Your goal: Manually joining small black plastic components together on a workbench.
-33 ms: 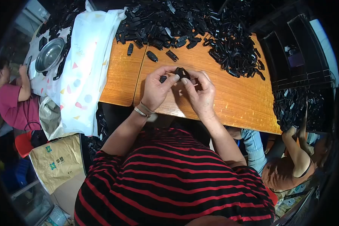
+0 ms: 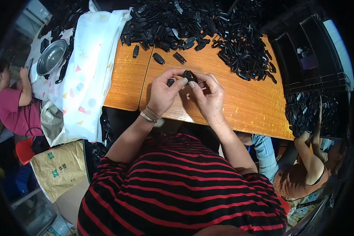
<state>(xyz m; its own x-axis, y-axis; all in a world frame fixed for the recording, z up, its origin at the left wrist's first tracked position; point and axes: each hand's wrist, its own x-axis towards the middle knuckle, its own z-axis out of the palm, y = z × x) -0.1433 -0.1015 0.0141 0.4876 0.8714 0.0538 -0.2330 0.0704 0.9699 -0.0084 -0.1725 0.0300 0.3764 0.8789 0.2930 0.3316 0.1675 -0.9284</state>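
Above the near part of the brown wooden table (image 2: 247, 106), my left hand (image 2: 163, 92) and my right hand (image 2: 209, 94) meet at a small black plastic part (image 2: 190, 74). Both thumbs and fingers pinch it from either side. A second black piece (image 2: 170, 82) shows between the fingers of my left hand; how it is held is partly hidden. Just beyond my hands lie two loose black plastic parts, one (image 2: 159, 59) nearer the left and one (image 2: 179, 58) beside it. A third loose part (image 2: 136, 51) rests farther left.
A large heap of black parts (image 2: 173, 23) covers the table's far side, with a pile of black loop-like pieces (image 2: 244, 59) at the right. A patterned white cloth (image 2: 88, 74) and a metal bowl (image 2: 52, 57) are at left. Co-workers sit left (image 2: 19, 104) and right (image 2: 303, 177).
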